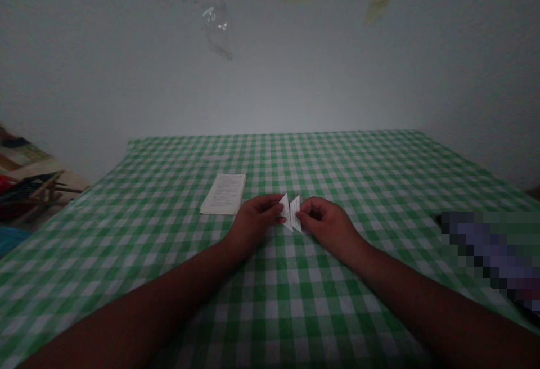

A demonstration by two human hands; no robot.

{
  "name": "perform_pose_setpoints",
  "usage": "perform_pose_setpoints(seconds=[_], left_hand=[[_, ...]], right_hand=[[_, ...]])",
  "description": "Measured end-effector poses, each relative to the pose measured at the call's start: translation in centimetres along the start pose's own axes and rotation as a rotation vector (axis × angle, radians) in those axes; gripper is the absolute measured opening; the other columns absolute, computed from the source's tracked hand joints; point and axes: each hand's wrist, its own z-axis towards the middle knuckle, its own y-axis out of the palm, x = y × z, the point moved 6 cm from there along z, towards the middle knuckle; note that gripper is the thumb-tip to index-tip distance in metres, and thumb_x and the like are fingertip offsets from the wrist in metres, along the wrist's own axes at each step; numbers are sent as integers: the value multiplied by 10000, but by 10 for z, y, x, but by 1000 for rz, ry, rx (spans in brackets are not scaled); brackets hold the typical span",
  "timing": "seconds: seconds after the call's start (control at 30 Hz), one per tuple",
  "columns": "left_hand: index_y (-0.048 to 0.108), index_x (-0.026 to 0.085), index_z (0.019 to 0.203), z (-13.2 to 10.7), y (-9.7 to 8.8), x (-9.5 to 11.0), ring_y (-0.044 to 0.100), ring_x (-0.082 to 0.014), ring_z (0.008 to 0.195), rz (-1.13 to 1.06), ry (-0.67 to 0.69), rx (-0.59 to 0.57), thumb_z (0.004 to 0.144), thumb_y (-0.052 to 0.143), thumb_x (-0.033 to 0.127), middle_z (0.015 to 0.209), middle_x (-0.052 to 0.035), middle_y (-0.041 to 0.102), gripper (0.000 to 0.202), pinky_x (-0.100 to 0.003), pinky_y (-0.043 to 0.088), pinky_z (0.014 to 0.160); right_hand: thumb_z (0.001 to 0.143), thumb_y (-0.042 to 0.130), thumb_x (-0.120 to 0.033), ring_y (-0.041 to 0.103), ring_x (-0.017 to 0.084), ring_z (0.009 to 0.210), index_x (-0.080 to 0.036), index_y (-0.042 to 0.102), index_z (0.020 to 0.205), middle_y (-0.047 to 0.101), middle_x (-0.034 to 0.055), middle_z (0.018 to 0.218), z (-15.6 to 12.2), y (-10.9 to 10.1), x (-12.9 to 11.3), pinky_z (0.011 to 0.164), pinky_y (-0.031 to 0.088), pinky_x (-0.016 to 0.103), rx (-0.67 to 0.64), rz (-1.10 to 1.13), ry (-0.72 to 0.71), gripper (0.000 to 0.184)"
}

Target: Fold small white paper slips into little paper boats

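Note:
In the middle of the table, a small piece of folded printed paper (296,211) with pointed, triangular ends is between my two hands. My left hand (259,215) pinches its left part between thumb and fingers. On the other side, my right hand (324,217) pinches the right edge with thumb and forefinger. A narrow gap shows between the two pointed parts; whether they are joined I cannot tell. Just beyond my left hand lies a stack of printed paper sheets (223,193), flat on the cloth.
A green and white checked tablecloth (270,284) covers the table, which meets a pale wall (270,76) at the back. Clear and yellow tape is stuck high on the wall. At the right edge lies a blurred-out dark object (493,256). Blurry clutter (37,194) stands off the table's left side.

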Motion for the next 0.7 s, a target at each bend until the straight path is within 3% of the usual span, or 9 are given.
perform_pose_setpoints(seconds=[0.33, 0.57, 0.7], left_hand=[[754, 188, 1025, 0, 4, -3, 687, -171, 838, -10, 8, -79, 723, 788, 322, 982, -56, 758, 332, -322, 571, 807], [743, 202, 1094, -4, 7, 5, 698, -220, 887, 158, 111, -144, 780, 713, 315, 1049, -63, 754, 334, -352, 572, 807], [721, 216, 1146, -5, 11, 7, 689, -234, 1004, 267, 196, -194, 829, 666, 303, 1152, -58, 729, 333, -369, 554, 903]], right_hand=[[811, 638, -309, 605, 147, 658, -217, 653, 801, 670, -2, 736, 0, 4, 1, 596, 475, 283, -66, 108, -4, 94], [813, 615, -235, 647, 147, 705, -229, 714, 987, 720, 9, 835, 1, 7, 2, 648, 514, 294, -102, 148, -20, 200], [838, 586, -228, 682, 177, 812, -246, 727, 994, 743, 25, 927, 1, 4, 0, 734, 542, 340, -95, 92, -84, 211]])
